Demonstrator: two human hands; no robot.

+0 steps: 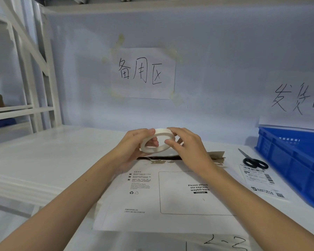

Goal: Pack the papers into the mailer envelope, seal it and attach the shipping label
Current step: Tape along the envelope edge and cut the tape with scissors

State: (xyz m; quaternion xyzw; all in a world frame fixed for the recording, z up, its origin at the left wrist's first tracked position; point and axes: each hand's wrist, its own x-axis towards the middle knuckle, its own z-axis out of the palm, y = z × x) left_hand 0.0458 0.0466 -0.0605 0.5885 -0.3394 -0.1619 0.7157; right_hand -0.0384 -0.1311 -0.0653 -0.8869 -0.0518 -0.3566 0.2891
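Note:
A white mailer envelope lies flat on the white table, printed side up, its far flap edge dark with a brown strip sticking out at the right. Above that far edge I hold a roll of white tape with both hands. My left hand grips the roll, fingers through its hole. My right hand pinches the roll's right rim with thumb and fingers. A shipping label lies on the table to the right of the envelope. The papers are not visible.
Black-handled scissors lie above the label. A blue plastic crate stands at the right edge. Handwritten paper signs hang on the back wall. A white shelf frame rises at the left.

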